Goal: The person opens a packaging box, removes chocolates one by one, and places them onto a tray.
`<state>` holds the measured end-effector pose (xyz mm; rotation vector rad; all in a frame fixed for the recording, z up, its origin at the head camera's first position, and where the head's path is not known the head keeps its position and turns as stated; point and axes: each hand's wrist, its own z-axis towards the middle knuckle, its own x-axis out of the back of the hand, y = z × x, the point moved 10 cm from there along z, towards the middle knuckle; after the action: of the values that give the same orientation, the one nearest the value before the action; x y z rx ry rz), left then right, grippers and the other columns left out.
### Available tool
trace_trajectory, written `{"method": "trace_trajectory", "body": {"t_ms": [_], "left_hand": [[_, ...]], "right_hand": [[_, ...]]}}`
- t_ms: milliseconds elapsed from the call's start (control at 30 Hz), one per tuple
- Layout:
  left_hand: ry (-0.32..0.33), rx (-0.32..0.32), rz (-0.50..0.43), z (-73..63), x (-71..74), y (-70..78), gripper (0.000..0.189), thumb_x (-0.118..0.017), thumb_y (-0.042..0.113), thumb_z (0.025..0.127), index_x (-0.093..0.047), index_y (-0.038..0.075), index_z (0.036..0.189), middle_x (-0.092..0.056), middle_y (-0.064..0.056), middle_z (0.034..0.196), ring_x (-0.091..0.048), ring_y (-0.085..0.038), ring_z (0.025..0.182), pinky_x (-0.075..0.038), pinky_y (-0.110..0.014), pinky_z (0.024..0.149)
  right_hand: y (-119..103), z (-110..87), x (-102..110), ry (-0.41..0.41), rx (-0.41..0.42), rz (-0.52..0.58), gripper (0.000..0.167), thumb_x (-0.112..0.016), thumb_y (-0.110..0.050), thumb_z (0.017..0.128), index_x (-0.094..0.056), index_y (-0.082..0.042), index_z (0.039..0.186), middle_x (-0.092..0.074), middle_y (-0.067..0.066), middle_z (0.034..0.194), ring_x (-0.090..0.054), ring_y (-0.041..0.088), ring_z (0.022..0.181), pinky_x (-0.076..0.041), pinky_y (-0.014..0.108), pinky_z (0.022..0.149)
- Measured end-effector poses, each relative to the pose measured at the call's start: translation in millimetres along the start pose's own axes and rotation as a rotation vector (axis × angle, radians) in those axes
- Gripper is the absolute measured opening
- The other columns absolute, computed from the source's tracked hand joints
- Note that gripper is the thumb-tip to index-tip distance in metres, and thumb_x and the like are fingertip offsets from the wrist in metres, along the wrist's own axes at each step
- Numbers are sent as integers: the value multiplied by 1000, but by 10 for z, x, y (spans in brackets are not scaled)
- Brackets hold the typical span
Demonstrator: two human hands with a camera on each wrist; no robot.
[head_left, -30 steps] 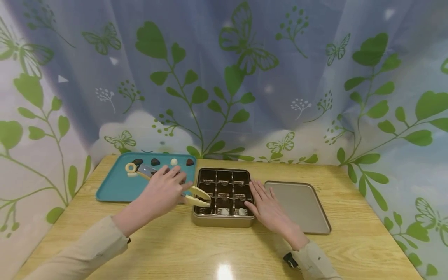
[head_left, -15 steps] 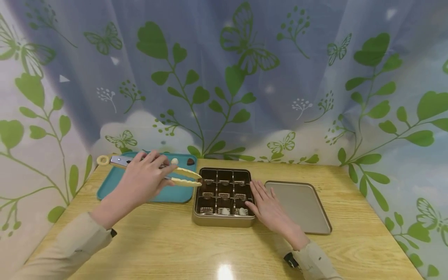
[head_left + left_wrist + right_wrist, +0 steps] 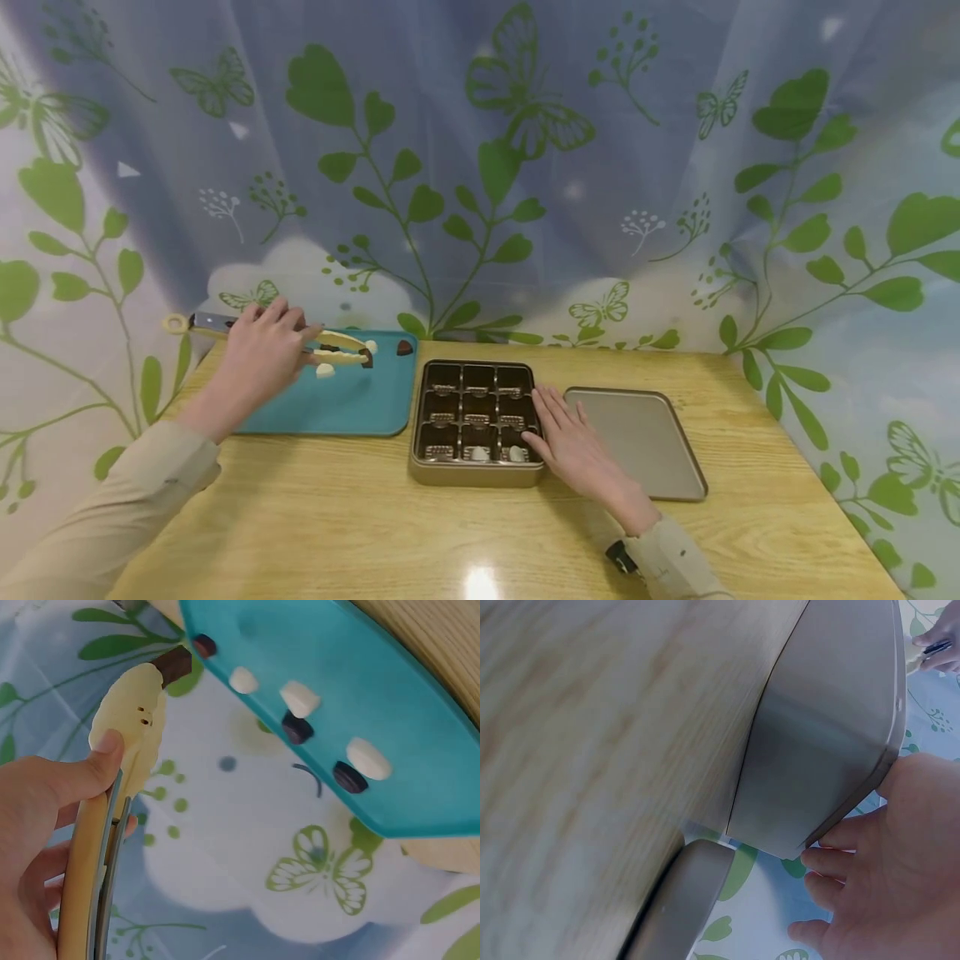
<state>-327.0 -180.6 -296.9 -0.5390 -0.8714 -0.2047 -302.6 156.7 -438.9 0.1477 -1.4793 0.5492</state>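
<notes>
My left hand (image 3: 266, 346) grips a pair of tongs (image 3: 112, 795) with cream-coloured scalloped tips. A dark brown chocolate piece (image 3: 174, 665) is pinched at those tips, above the blue tray (image 3: 337, 408). On the tray lie several white and dark pieces, among them a white chocolate (image 3: 368, 758) and a dark chocolate (image 3: 298, 727). My right hand (image 3: 577, 446) lies with extended fingers against the right rim of the bronze baking tin (image 3: 477, 475). Two white chocolates sit in its front row, one in the middle compartment (image 3: 480, 454) and one in the right.
A flat bronze lid (image 3: 637, 442) lies right of the tin, partly behind my right hand. The wooden table (image 3: 360, 525) ends at the back against a curtain (image 3: 555, 250) printed with leaves and butterflies.
My left hand has carried the tongs left and back, from the tin's front-left compartment to above the tray. A brown piece shows at the tips half a second ago too. My right hand stays put.
</notes>
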Motion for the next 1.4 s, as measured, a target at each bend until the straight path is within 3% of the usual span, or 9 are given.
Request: {"method": "trace_trajectory", "body": {"t_ms": [233,433,633,933,1200,1300,1400], "left_hand": [[-105,-9,61,46,-246,-80,36,-88,30,78,-78,8,104,-67,-17,95,-57,-37,96,-44,-49,76],[-198,-47,104,127,-455,-6,38,-89,32,75,-78,5,98,-69,-17,101,-57,-36,105,-45,-50,88],[-203,-48,77,245,-582,90,29,-90,29,75,-77,5,87,-68,-16,97,-54,-34,98,-40,-45,78],[-297,-36,77,332,-835,209,33,-87,37,79,-75,7,78,-68,-14,93,-53,-33,95,-38,-44,76],[-339,-20,99,308,-868,185,34,-86,40,79,-77,7,81,-69,-13,95,-55,-33,97,-40,-43,75],[-356,-15,90,287,-860,164,36,-85,40,80,-78,7,90,-68,-15,101,-55,-35,104,-42,-46,79],[-330,-7,76,263,-804,147,39,-85,39,81,-77,6,101,-67,-18,105,-55,-37,108,-45,-50,84]], "right_hand": [[10,5,-17,-16,-12,-7,71,-40,-43,110,-17,1,161,-12,18,167,-14,35,154,-14,60,122],[29,7,-28,-30,-20,-10,73,-39,-45,109,-16,1,161,-10,17,167,-12,34,155,-14,59,122],[41,9,-35,-33,-21,-17,73,-39,-45,109,-15,0,161,-8,16,167,-11,33,155,-13,60,122],[22,14,-29,-36,-15,-18,73,-39,-45,109,-15,0,161,-9,17,167,-11,34,155,-14,59,122],[8,16,-11,-13,-11,-11,72,-41,-43,109,-17,2,160,-12,19,166,-14,36,154,-15,60,122],[16,11,-4,-2,-11,-17,71,-42,-42,109,-18,2,160,-13,19,166,-15,36,154,-15,61,121],[27,2,-12,-7,-10,-19,72,-41,-43,109,-18,2,160,-12,19,166,-15,36,154,-15,61,121]]}}
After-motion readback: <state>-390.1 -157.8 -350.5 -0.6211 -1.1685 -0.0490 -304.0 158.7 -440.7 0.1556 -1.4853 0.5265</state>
